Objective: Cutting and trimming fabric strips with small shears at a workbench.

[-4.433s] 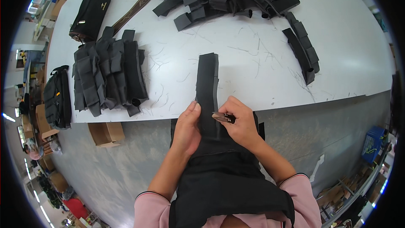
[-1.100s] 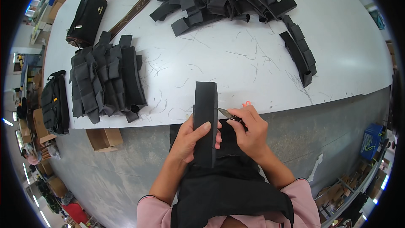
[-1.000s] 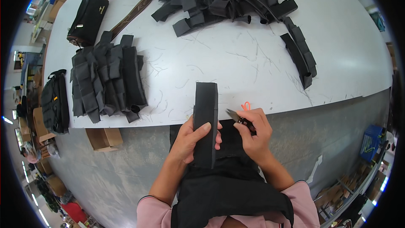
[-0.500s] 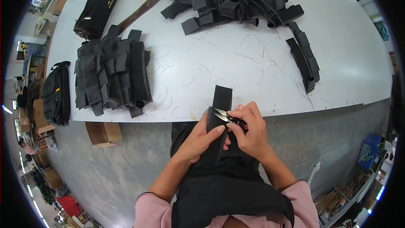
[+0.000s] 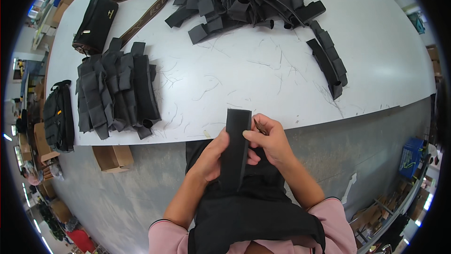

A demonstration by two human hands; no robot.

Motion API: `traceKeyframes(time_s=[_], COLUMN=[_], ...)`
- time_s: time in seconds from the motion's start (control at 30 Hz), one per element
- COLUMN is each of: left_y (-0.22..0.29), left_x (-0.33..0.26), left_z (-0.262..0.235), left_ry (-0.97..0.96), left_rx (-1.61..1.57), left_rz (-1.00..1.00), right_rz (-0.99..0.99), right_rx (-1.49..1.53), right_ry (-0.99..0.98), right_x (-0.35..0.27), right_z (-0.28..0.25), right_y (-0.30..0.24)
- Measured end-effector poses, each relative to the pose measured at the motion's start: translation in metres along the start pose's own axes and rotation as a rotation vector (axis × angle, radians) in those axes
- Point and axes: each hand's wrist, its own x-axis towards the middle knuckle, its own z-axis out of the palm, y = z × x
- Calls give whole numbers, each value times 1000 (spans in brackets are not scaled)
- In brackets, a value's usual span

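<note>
Black cloth strip (image 5: pixel 234 148) held lengthwise before the body, with its far end just over the near edge of a white table (image 5: pixel 385 66) and its near end down by a black apron (image 5: pixel 258 207). Gripped firmly in the left hand (image 5: pixel 211 155), with the palm at the left side and fingertips (image 5: pixel 254 158) curled round from behind, showing past the right edge. With the right hand (image 5: pixel 272 143), touched the thumb to that same right edge, in the far half, and kept small dark snips (image 5: pixel 260 126) tucked within the bent fingers, tips pointing away. Could not make out any gap between the blades. Seemed, as a judgement, to be partway through tidying the strip, probably checking along the edge for loose ends rather than cutting. For a further cut, would have needed to steady the edge, slide the right thumb clear and bring the snips' tips to a thread. Strewn over the tabletop: stray threads (image 5: pixel 165 79). Also set out there: a big heap of similar strips (image 5: pixel 244 2) at the far side, a tidier pile (image 5: pixel 117 89) to the left, a separate pair (image 5: pixel 334 56) to the right, and a black shoulder bag (image 5: pixel 96 23) at the far left.
</note>
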Motion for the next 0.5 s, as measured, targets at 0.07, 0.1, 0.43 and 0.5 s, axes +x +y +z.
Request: traceKeyframes(time_s=[0.07,0.1,0.43,0.5], left_y=[2,3,1,1], left_x=[3,3,10,9], left_z=[-3,-4,4,4], left_ry=[15,33,210,221], left_rx=[41,84,226,244], left_rz=[-25,-45,148,137], right_rz=[13,26,-429,-384], right_rx=[16,33,-542,-516], right_ry=[0,-5,173,132], right_x=[2,2,7,8], right_z=[-6,-7,-12,-10], right_y=[5,7,5,-1])
